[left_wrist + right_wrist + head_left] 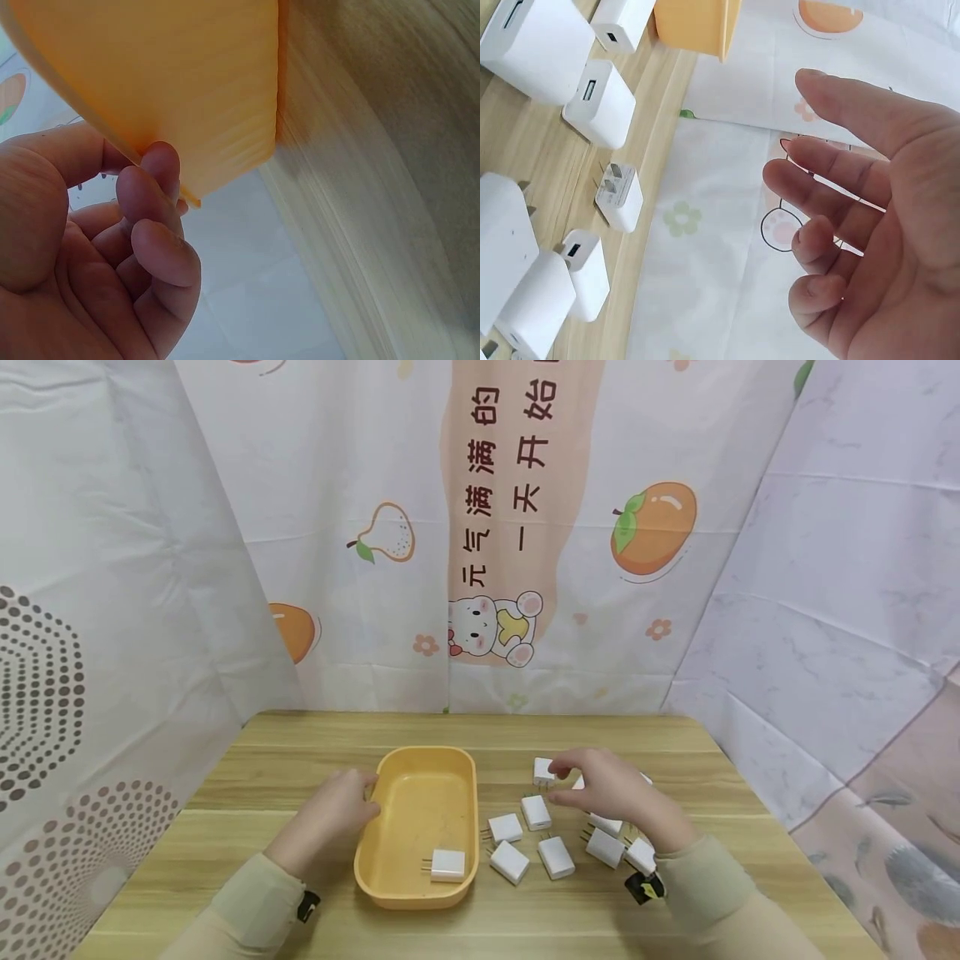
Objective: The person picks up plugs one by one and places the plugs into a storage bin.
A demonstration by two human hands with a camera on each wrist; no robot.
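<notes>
A yellow tray (420,827) stands left of centre on the table, one white charger plug (447,865) lying inside near its front right corner. The left hand (333,818) grips the tray's left rim; in the left wrist view the thumb and fingers (157,184) pinch the rim (90,112). Over the far part of several scattered white plugs hovers the right hand (611,789), its thumb and forefinger apart by a plug (543,771). In the right wrist view the right hand (870,202) is empty, fingers loosely bent, with a prong-up plug (620,196) left of it.
More white plugs lie right of the tray, among them one (506,828) close to its wall, one (556,857) nearer the front and one (604,847) below the right forearm. A printed curtain (405,610) hangs behind the wooden table (300,743).
</notes>
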